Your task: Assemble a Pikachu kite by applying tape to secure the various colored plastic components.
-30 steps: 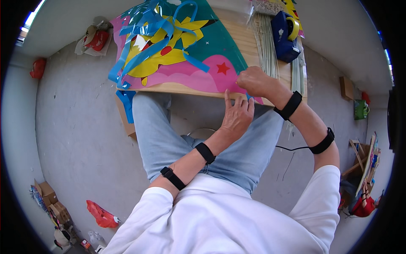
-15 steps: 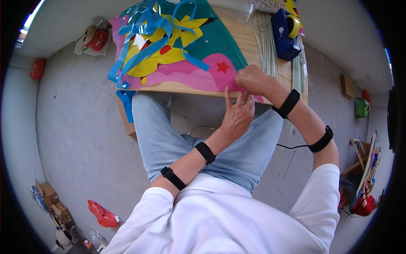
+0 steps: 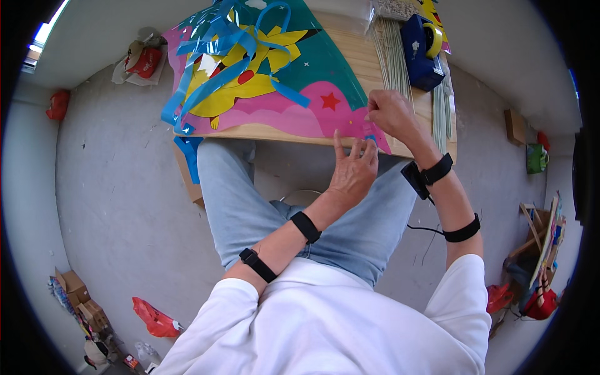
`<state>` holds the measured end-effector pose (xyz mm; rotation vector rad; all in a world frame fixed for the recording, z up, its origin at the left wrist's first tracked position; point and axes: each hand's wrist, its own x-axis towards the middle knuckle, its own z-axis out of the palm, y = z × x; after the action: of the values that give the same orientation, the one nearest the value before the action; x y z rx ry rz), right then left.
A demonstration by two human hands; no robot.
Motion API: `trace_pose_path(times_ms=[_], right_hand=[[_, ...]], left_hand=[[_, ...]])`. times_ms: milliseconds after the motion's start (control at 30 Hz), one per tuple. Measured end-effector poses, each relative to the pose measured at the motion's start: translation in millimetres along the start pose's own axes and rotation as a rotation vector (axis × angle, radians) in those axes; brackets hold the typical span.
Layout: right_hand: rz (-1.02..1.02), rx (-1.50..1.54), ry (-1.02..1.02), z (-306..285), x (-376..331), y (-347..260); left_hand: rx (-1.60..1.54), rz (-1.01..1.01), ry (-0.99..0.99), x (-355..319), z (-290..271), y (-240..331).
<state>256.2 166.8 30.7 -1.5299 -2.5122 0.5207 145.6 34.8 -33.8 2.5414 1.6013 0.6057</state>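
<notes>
At the near edge of the table lies a kite-like printed plastic sheet (image 3: 340, 65), teal and pink, with a yellow cartoon figure and a red star. My left hand (image 3: 353, 172) rests its fingertips on the sheet's pink right corner, index finger stretched out and the fingers apart. A small blue piece (image 3: 370, 138) shows by those fingertips. Just above that corner my right hand (image 3: 392, 115) is closed, fingers pressed together; whatever they hold is hidden. Loose blue streamers (image 3: 228, 75) curl over the sheet's left part and hang off the edge.
A blue tape dispenser (image 3: 420, 59) with a yellow roll stands at the table's right, beside bundles of thin pale sticks (image 3: 394, 59). A clear bag (image 3: 397, 9) lies behind. Bare wood (image 3: 344, 28) shows between sheet and sticks. Cardboard boxes (image 3: 75, 287) sit at lower left.
My right hand has lifted off the sheet's corner and shifted slightly right, uncovering the pink corner and a small blue piece. My left hand stays nearly where it was.
</notes>
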Motion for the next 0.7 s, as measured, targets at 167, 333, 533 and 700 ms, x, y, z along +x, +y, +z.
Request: trace_pose_path(times_ms=[167, 333, 533, 700], right_hand=[[0.212, 0.026, 0.03, 29.3, -17.9, 13.1], [0.278, 0.032, 0.088, 36.7, -14.4, 7.9], [0.363, 0.021, 0.131, 44.3, -20.8, 4.5], [0.409, -0.036, 0.177, 39.5, -13.2, -4.2]], left_hand=[[0.024, 0.012, -0.031, 3.2, -0.6, 3.8], [0.058, 0.017, -0.063, 3.4, -2.3, 4.1], [0.024, 0.013, -0.009, 2.3, -4.2, 5.1], [0.027, 0.005, -0.039, -0.3, 2.9, 2.9]])
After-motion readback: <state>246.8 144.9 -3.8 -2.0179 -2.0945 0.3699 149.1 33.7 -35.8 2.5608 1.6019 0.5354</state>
